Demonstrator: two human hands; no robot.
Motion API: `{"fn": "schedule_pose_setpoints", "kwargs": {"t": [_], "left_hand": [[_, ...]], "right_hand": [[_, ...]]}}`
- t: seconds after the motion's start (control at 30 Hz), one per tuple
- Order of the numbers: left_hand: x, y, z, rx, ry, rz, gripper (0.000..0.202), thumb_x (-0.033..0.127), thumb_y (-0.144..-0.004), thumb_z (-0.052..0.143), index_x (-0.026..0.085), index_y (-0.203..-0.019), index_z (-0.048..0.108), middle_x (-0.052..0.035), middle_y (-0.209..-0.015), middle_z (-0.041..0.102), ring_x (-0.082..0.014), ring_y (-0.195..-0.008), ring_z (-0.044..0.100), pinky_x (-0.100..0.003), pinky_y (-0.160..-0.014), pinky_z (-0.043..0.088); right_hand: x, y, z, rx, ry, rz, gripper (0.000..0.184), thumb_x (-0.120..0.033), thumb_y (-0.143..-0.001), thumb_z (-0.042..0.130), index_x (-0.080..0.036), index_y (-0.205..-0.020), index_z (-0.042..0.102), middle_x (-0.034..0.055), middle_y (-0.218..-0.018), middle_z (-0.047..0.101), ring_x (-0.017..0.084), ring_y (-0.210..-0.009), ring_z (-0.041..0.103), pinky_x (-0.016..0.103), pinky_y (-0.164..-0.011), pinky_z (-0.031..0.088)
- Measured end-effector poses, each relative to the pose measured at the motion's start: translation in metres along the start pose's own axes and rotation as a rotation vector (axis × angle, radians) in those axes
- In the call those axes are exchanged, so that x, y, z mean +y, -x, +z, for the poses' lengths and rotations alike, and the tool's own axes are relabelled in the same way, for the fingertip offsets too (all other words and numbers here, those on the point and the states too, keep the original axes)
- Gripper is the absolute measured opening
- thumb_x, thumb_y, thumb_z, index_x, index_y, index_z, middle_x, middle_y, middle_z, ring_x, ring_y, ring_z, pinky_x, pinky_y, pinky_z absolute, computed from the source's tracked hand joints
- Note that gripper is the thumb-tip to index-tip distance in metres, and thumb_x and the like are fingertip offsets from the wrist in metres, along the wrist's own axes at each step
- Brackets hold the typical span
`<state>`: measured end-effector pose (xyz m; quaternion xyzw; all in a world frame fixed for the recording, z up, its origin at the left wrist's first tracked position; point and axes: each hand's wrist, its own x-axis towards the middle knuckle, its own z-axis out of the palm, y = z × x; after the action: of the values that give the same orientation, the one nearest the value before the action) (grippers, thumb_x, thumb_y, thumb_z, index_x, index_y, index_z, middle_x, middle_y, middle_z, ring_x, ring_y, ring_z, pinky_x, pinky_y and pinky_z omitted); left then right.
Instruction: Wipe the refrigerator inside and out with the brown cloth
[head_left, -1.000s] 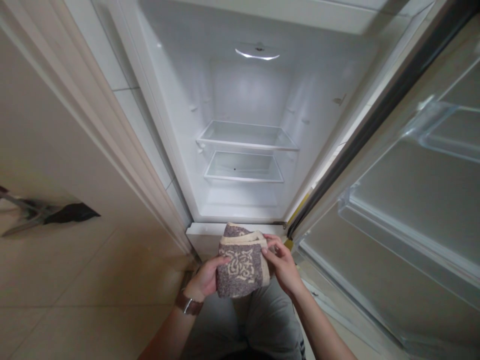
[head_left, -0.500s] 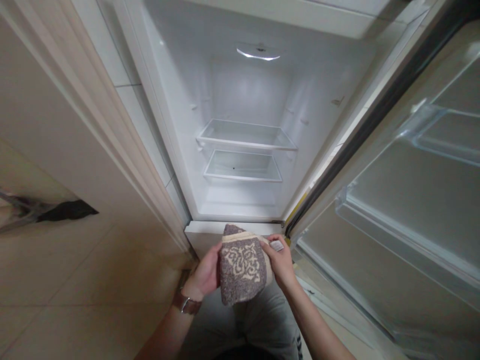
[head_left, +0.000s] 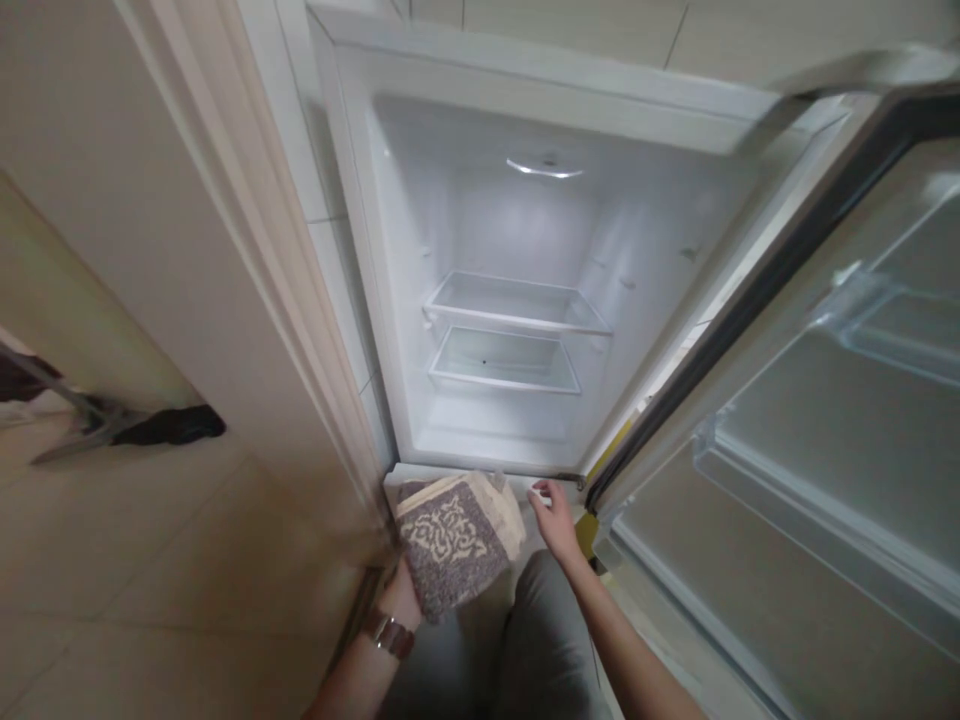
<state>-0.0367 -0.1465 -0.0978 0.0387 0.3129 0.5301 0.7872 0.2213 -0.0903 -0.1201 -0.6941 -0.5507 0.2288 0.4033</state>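
My left hand (head_left: 405, 592) grips a folded towel (head_left: 450, 540) by its lower left side, the fingers hidden behind it. The towel is grey-purple with a cream scroll pattern and cream bands. A wristwatch (head_left: 388, 634) with a brown strap is on my left wrist. To the right of the towel and apart from it, my right hand (head_left: 553, 515) has its fingers curled in a pinch. A small white bit shows at its fingertips, too small to name. Both hands are in front of an open refrigerator (head_left: 517, 440), at its bottom edge.
Two glass shelves (head_left: 517, 318) sit low inside the lit refrigerator. Its open door (head_left: 810, 480) with clear door bins (head_left: 787, 500) stands at the right. A pale door frame (head_left: 300, 330) borders the left. A dark object (head_left: 169, 425) lies on the tiled floor (head_left: 150, 560).
My right hand has let go of the towel and come away to the right. The left hand has moved the towel left and tilted it. The head view has shifted.
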Motion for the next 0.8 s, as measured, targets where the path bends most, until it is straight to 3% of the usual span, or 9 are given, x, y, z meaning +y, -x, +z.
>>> {"fn": "schedule_pose_setpoints", "kwargs": {"t": [0.07,0.13,0.23,0.33,0.43,0.57,0.67,0.8], "left_hand": [[0.009,-0.009,0.015,0.063,0.05,-0.014,0.058,0.055,-0.094,0.058,0.053,-0.153,0.053,0.003,-0.122,0.079,-0.0347,-0.118,0.075,-0.061,-0.099,0.061],[0.016,-0.016,0.027,0.125,0.134,-0.029,0.057,0.057,-0.096,0.057,0.051,-0.153,0.055,0.0022,-0.118,0.08,-0.0362,-0.116,0.075,-0.061,-0.099,0.062],[0.027,-0.017,0.041,0.148,0.188,0.002,0.065,0.06,-0.092,0.067,0.038,-0.153,0.059,-0.0056,-0.117,0.081,-0.037,-0.115,0.075,-0.057,-0.103,0.06],[0.043,-0.009,0.063,0.202,0.151,-0.001,0.063,0.048,-0.09,0.071,0.027,-0.149,0.064,-0.0116,-0.11,0.082,-0.0376,-0.108,0.078,-0.056,-0.098,0.062],[0.066,-0.003,0.104,0.215,0.103,0.012,0.057,0.032,-0.085,0.069,0.018,-0.14,0.068,-0.014,-0.102,0.082,-0.0373,-0.097,0.08,-0.055,-0.089,0.065],[0.102,-0.011,0.176,0.167,0.026,0.197,0.05,0.015,-0.076,0.067,0.017,-0.126,0.071,-0.0094,-0.09,0.081,-0.032,-0.089,0.08,-0.05,-0.086,0.066],[0.128,-0.028,0.223,0.068,-0.008,0.357,0.043,0.013,-0.075,0.066,0.019,-0.118,0.072,-0.0057,-0.087,0.079,-0.0284,-0.088,0.079,-0.047,-0.088,0.066],[0.155,-0.062,0.273,-0.069,-0.023,0.555,0.037,0.019,-0.074,0.07,0.022,-0.111,0.072,-0.0031,-0.094,0.079,-0.0253,-0.094,0.077,-0.043,-0.094,0.063]], "right_hand": [[0.004,-0.022,0.013,0.007,0.079,-0.004,0.027,-0.04,-0.085,0.056,-0.019,-0.099,0.066,0.0105,-0.109,0.066,0.025,-0.108,0.063,0.035,-0.096,0.052],[0.002,-0.046,0.028,0.009,0.163,-0.019,0.023,-0.034,-0.084,0.058,-0.02,-0.1,0.067,0.0108,-0.112,0.067,0.024,-0.111,0.063,0.034,-0.101,0.049],[-0.004,-0.085,0.048,-0.003,0.293,-0.014,0.023,-0.03,-0.087,0.058,-0.021,-0.104,0.07,0.0117,-0.12,0.068,0.023,-0.112,0.064,0.03,-0.097,0.048],[-0.003,-0.117,0.058,-0.027,0.424,0.019,0.023,-0.025,-0.091,0.056,-0.02,-0.108,0.071,0.0131,-0.124,0.069,0.024,-0.116,0.064,0.03,-0.094,0.047],[0.007,-0.14,0.063,-0.031,0.532,0.042,0.031,-0.02,-0.094,0.051,-0.017,-0.117,0.072,0.0165,-0.13,0.067,0.026,-0.126,0.061,0.034,-0.099,0.045],[0.018,-0.16,0.073,-0.008,0.613,0.041,0.042,-0.022,-0.097,0.048,-0.016,-0.132,0.068,0.0179,-0.139,0.065,0.03,-0.137,0.056,0.04,-0.108,0.042],[0.023,-0.168,0.082,0.031,0.647,0.056,0.048,-0.025,-0.097,0.047,-0.014,-0.139,0.065,0.0198,-0.143,0.063,0.033,-0.134,0.057,0.045,-0.108,0.043],[0.027,-0.17,0.093,0.07,0.677,0.051,0.047,-0.026,-0.099,0.042,-0.018,-0.139,0.066,0.0171,-0.147,0.061,0.029,-0.134,0.057,0.043,-0.111,0.041]]}}
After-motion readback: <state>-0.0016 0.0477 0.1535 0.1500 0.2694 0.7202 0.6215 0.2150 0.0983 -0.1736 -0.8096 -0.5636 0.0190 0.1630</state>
